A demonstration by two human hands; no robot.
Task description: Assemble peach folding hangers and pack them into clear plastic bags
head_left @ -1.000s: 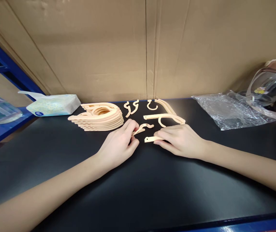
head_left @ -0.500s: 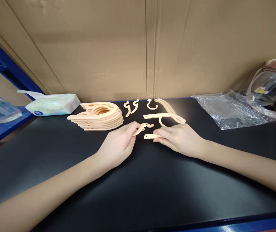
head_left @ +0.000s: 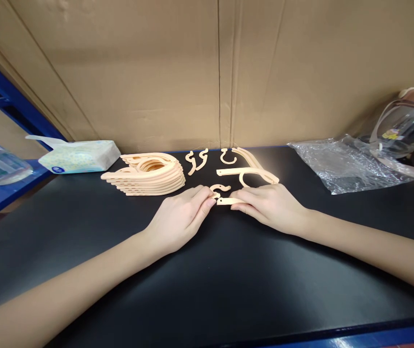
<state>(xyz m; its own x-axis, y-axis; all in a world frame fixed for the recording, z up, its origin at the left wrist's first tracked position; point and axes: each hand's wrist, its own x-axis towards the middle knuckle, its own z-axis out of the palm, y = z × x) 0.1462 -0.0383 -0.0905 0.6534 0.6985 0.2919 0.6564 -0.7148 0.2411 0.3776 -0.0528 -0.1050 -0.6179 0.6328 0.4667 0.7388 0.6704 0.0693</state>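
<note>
Between thumb and fingers, my left hand (head_left: 188,212) pinches a small cream hanger hook (head_left: 221,187), its curved end pointing away from me. My right hand (head_left: 268,208) is closed on a cream hanger arm (head_left: 226,201) whose holed end sticks out to the left. The hook's base meets or nearly meets that end; my left fingertips partly hide the spot. The arm's other parts, a curved strip (head_left: 243,180) and a long bar (head_left: 239,171), show beyond my right hand. Two S-shaped hooks (head_left: 196,162) and one loose hook (head_left: 228,157) lie farther back.
A stack of folded cream hangers (head_left: 149,179) stands left of centre, beside a tissue pack (head_left: 79,157). More hanger arms (head_left: 250,159) lie behind my right hand. Crumpled clear plastic (head_left: 344,164) and a transparent bag (head_left: 406,125) are at the right. Cardboard (head_left: 137,72) walls the back.
My left hand has moved slightly right, bringing the hook up to the hanger arm's holed end. The hanger arm in my right hand has shifted slightly away from me.
</note>
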